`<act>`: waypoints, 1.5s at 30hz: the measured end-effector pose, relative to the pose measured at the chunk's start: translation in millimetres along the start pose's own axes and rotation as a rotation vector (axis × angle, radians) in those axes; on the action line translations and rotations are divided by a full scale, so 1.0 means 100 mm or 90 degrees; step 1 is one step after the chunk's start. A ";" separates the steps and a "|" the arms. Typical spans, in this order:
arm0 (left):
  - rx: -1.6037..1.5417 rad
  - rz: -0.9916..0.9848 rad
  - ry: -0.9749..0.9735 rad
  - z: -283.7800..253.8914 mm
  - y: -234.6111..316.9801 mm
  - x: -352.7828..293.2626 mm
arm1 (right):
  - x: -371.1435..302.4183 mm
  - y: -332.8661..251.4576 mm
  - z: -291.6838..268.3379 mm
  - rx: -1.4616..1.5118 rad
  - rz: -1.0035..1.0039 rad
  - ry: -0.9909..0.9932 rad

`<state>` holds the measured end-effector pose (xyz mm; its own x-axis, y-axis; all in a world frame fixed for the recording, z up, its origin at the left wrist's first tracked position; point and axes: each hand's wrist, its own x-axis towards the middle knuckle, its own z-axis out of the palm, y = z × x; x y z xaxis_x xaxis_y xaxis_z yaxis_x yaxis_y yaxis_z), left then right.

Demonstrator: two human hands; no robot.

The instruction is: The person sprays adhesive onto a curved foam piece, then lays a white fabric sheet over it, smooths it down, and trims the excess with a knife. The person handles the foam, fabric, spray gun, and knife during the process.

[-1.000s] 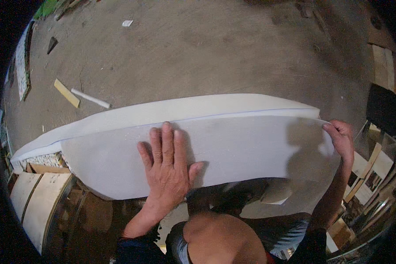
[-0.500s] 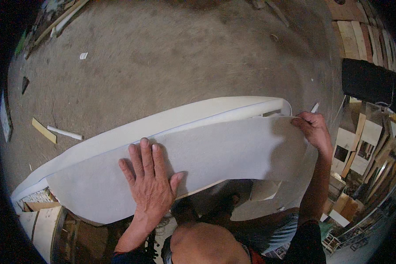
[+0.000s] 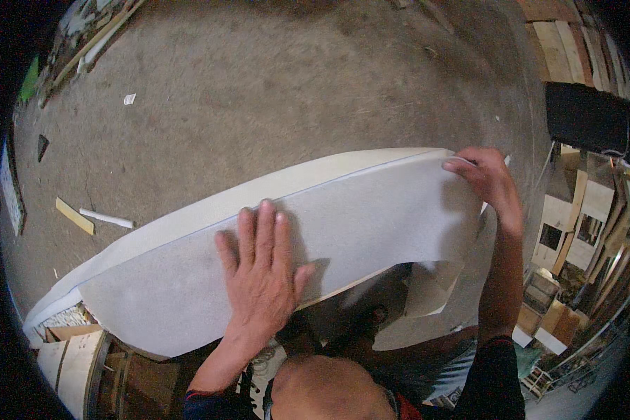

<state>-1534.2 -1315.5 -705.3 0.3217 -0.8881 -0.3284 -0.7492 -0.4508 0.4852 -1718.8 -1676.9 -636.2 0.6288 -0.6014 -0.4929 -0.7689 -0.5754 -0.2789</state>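
- Dark triangular piece: on the floor, far left.
- Pale curved panels: lower left, just below the left end of the work.
- Yellow strip: flat on the floor, near the white strip; place unchanged relative to it.
- White strip: slim, on the floor at the yellow strip's right.
- White scrap: small, on the floor farther off.
- Foam pad: cream, long, curved; its far side stands out beyond the sheet from lower left to upper right.
- Left hand: palm down on the sheet, fingers extended and slightly parted, thumb well out to the side; pressing, grasping nothing. Sits a little farther right along the sheet than half a second ago.
- Grey sheet: broad, thin, spread in front of the person across the near side of the foam pad. Upper edge follows a blue line on the foam. At its right end, the gap seen half a second ago between sheet and foam is now covered, the sheet having been drawn up.
- Right hand: thumb and curled fingers pinching the sheet's upper right corner at the foam's end; placed higher than before.
- Wooden frames: pale, with openings, well apart at right.
- Black panel: upper right, beyond the frames.
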 end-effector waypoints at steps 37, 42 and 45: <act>-0.076 0.145 0.071 0.18 0.80 0.69 | 0.14 -0.10 0.11 -0.010 -0.067 0.059; -0.033 0.136 0.116 0.32 0.95 0.82 | 0.13 -0.08 0.13 -0.048 0.003 0.042; 0.019 0.156 0.110 0.33 0.97 0.84 | 0.02 0.27 0.28 -0.156 -0.169 0.312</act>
<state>-1599.3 -1430.4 -712.6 0.2211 -0.9734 -0.0601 -0.8329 -0.2205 0.5076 -1741.3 -1677.9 -667.4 0.8206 -0.5711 0.0204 -0.5656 -0.8168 -0.1137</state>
